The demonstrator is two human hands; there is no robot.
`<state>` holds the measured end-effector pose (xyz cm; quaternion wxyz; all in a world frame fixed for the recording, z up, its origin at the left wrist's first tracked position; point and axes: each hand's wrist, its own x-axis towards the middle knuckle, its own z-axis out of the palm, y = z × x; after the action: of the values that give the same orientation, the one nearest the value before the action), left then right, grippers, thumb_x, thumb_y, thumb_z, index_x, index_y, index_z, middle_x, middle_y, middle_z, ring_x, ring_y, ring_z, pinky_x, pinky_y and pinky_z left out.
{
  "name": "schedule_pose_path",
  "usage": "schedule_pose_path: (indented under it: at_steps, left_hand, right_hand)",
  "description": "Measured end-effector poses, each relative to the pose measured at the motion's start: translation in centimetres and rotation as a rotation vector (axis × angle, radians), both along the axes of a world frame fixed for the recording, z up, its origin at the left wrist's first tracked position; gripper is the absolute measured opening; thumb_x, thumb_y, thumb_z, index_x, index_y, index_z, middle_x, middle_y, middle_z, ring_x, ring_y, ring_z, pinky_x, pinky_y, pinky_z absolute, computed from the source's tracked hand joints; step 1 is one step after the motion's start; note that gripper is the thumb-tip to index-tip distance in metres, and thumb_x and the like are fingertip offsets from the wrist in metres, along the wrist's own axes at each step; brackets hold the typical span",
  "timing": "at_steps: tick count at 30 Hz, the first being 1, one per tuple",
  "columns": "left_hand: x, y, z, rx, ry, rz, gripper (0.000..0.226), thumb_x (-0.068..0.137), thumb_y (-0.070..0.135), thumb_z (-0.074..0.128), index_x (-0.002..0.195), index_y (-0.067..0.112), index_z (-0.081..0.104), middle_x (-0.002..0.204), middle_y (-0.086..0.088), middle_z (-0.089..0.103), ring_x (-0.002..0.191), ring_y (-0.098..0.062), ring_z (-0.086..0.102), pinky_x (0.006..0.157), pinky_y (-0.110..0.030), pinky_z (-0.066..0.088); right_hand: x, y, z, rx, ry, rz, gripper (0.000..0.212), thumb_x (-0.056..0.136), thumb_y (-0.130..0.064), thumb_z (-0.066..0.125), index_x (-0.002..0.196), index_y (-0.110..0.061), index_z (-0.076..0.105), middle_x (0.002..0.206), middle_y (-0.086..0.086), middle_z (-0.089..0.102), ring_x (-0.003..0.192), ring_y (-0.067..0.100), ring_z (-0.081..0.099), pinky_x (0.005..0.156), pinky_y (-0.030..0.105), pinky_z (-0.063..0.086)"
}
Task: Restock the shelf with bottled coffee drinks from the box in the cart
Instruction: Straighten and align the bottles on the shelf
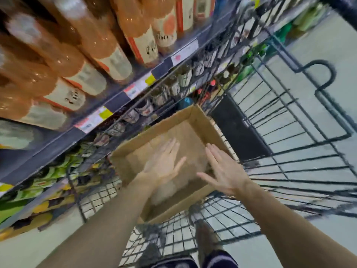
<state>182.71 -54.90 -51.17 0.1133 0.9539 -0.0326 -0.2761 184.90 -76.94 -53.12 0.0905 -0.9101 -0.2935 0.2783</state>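
An open cardboard box (195, 117) sits in a black wire cart (289, 132). Its inside looks brown and blurred, and I can make out no bottles in it. My left hand (164, 163) hovers over the box with straight, spread fingers and holds nothing. Over the box's right wall, my right hand (224, 171) is also spread flat and holds nothing. Rows of light-brown bottled coffee drinks (100, 35) with cream labels stand on the shelf (135, 88) at the upper left.
Price tags (185, 51) line the shelf edge. Lower shelves hold small dark bottles (133, 115) and green and yellow packs (44, 180). The cart presses close to the shelving. Grey floor (309, 55) opens to the right. My legs (208, 248) show at the bottom.
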Motion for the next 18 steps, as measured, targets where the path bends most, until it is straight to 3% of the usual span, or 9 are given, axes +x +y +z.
schedule_pose_path:
  at_steps: [2,5,7,10,13,18]
  left_hand:
    - [0.8,-0.9,-2.7,-0.002,0.068,-0.008,0.065,0.102,0.047,0.023,0.153,0.009,0.011,0.162,-0.005,0.008,0.148,-0.018,0.006,0.12,-0.031,0.002]
    - [1.8,-2.8,-7.1,-0.004,0.127,-0.039,0.064,0.102,0.043,0.029,0.153,0.009,0.01,0.161,-0.006,0.013,0.147,-0.022,0.012,0.12,-0.036,0.012]
    - [2.1,-4.7,-9.3,-0.012,0.191,-0.028,0.066,0.101,0.039,0.036,0.154,0.013,0.005,0.161,-0.004,0.012,0.145,-0.023,0.017,0.116,-0.038,0.017]
    - [2.3,-7.8,-11.7,-0.073,0.244,0.005,0.072,0.098,0.034,0.047,0.154,0.015,0.006,0.16,-0.002,0.015,0.143,-0.022,0.021,0.115,-0.039,0.02]
    - [2.9,-9.9,-13.8,-0.196,0.254,0.069,0.076,0.093,0.032,0.056,0.153,0.017,0.012,0.159,0.001,0.02,0.144,-0.018,0.023,0.118,-0.035,0.023]
    - [4.0,-11.6,-16.1,-0.25,0.294,0.037,0.081,0.09,0.035,0.062,0.153,0.016,0.015,0.16,0.001,0.02,0.145,-0.016,0.022,0.118,-0.03,0.021]
  right_hand:
    - [1.1,-0.9,-2.2,-0.036,0.007,-0.029,0.101,0.086,-0.077,0.006,0.155,-0.004,0.005,0.164,0.011,0.002,0.151,0.021,0.002,0.122,0.032,0.0]
    - [2.4,-1.8,-4.3,-0.092,0.12,-0.056,0.086,0.097,-0.061,0.032,0.155,-0.006,0.0,0.164,0.007,-0.004,0.151,0.019,-0.002,0.117,0.025,-0.003]
    - [3.0,-2.3,-5.6,-0.105,0.156,-0.073,0.077,0.099,-0.045,0.044,0.155,-0.009,0.005,0.163,0.008,0.005,0.15,0.02,0.009,0.118,0.024,0.012]
    - [3.4,-2.8,-7.3,-0.141,0.209,-0.081,0.064,0.095,-0.025,0.05,0.151,-0.013,0.02,0.151,0.007,0.029,0.141,0.024,0.029,0.112,0.031,0.03]
    - [3.5,-3.0,-8.3,-0.152,0.217,-0.105,0.058,0.089,-0.013,0.054,0.143,-0.018,0.033,0.138,0.003,0.041,0.132,0.022,0.041,0.105,0.033,0.042]
    - [3.6,-2.3,-9.4,-0.128,0.218,-0.16,0.058,0.09,-0.009,0.051,0.145,-0.015,0.032,0.145,0.003,0.037,0.136,0.021,0.036,0.107,0.029,0.036]
